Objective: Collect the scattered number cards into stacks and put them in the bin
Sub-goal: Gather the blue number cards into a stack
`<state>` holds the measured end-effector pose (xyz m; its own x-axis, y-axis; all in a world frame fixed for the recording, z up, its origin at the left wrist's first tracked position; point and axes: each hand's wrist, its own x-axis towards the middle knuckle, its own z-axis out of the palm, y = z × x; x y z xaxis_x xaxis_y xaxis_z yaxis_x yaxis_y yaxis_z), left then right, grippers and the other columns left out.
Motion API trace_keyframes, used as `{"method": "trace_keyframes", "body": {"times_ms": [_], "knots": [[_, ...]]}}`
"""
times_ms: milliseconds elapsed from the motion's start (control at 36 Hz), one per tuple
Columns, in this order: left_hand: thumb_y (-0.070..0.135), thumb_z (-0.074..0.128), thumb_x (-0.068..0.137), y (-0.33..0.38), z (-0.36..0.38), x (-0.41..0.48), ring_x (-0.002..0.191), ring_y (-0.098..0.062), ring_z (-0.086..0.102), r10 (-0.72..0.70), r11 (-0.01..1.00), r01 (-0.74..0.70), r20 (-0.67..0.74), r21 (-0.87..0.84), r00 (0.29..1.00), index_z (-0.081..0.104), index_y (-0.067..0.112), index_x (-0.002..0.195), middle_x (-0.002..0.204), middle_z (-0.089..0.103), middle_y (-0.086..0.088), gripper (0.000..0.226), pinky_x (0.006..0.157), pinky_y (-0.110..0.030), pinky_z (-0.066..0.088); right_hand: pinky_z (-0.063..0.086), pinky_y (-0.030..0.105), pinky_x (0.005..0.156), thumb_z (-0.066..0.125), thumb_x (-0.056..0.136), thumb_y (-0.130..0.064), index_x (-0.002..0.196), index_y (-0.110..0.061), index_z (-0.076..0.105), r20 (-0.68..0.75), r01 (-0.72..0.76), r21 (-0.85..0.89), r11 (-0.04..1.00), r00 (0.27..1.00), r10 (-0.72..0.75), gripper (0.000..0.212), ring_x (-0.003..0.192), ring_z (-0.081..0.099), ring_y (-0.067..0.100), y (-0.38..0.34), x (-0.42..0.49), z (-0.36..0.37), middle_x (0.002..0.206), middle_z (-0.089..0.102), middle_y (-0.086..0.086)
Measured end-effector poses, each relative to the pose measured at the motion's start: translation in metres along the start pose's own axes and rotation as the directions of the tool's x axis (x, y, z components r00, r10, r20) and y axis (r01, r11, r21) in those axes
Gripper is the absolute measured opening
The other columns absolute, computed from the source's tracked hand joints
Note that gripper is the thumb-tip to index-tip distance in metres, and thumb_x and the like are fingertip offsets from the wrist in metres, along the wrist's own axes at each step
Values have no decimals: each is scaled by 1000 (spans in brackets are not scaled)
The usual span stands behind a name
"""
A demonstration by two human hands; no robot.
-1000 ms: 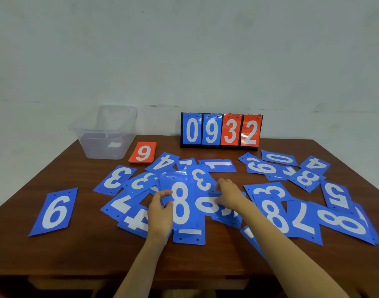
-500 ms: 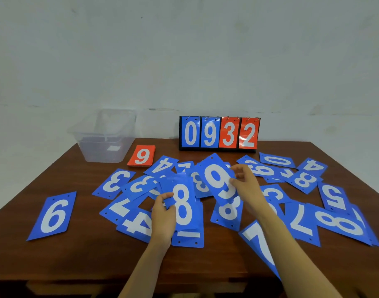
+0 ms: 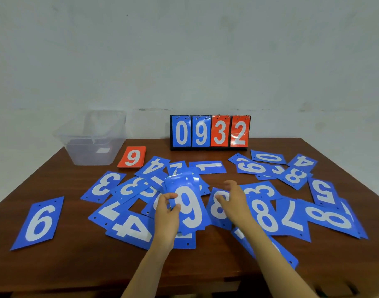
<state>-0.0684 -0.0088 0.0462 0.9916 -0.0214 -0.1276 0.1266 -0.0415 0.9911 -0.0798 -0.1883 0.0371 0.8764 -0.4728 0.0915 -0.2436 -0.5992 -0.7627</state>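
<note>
Blue number cards lie scattered over the brown table (image 3: 76, 261). My left hand (image 3: 166, 214) grips a small stack of blue cards (image 3: 187, 203) by its left edge, with a 9 on top, held just above the pile. My right hand (image 3: 232, 198) hovers with fingers apart over a blue 8 card (image 3: 218, 208), holding nothing. A lone blue 6 card (image 3: 39, 222) sits at the left. The clear plastic bin (image 3: 94, 138) stands at the back left, and a red stack topped by a 9 (image 3: 132, 157) lies beside it.
A flip scoreboard (image 3: 210, 132) reading 0932 stands at the back centre against the wall. More blue cards overlap at the right, among them a 7 (image 3: 293, 216) and a large 8 (image 3: 328, 217). The table's front edge runs close to my forearms.
My right hand laid the 9 card onto the stack in my left hand, covering the 8, then let go and moved down to the right over an 8 card.
</note>
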Motion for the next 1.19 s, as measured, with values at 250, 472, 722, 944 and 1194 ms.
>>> {"method": "trace_keyframes", "body": {"times_ms": [250, 472, 722, 944, 1194], "knots": [[9, 48, 97, -1, -4, -1, 74, -9, 61, -39, 999, 38, 17, 20, 999, 55, 21, 109, 94, 46, 18, 19, 52, -26, 48, 35, 43, 103, 79, 67, -45, 139, -13, 33, 408, 3, -577, 817, 867, 285, 91, 133, 25, 32, -6, 51, -24, 141, 32, 11], [10, 46, 98, 1, -5, -1, 75, -9, 63, -47, 999, 46, 21, 17, 999, 56, 21, 112, 101, 46, 14, 20, 52, -24, 49, 28, 51, 109, 81, 63, -48, 133, -12, 36, 367, -29, -654, 756, 862, 351, 91, 133, 23, 35, -12, 59, -19, 141, 31, 13], [8, 47, 97, 2, -4, -4, 73, -9, 62, -48, 999, 47, 38, 10, 998, 56, 20, 111, 90, 46, 24, 20, 54, -27, 48, 32, 44, 108, 81, 65, -46, 137, -8, 29, 340, -66, -628, 775, 873, 350, 97, 134, 26, 33, -11, 58, -19, 143, 28, 15], [7, 45, 97, -1, -3, -2, 64, -5, 53, -34, 999, 33, 28, 34, 999, 55, 20, 111, 89, 44, 25, 22, 55, -26, 45, 31, 48, 109, 79, 62, -55, 140, -9, 24, 368, -48, -687, 725, 837, 404, 106, 136, 21, 37, -10, 66, -21, 146, 28, 15], [3, 42, 97, -10, 0, 5, 61, -4, 46, -47, 997, 46, 16, 55, 999, 55, 23, 109, 90, 45, 21, 27, 50, -24, 40, 45, 38, 96, 71, 81, -15, 142, -3, 17, 267, -193, -493, 849, 895, 358, 83, 117, 49, 31, -9, 72, -19, 133, 44, 18]]}}
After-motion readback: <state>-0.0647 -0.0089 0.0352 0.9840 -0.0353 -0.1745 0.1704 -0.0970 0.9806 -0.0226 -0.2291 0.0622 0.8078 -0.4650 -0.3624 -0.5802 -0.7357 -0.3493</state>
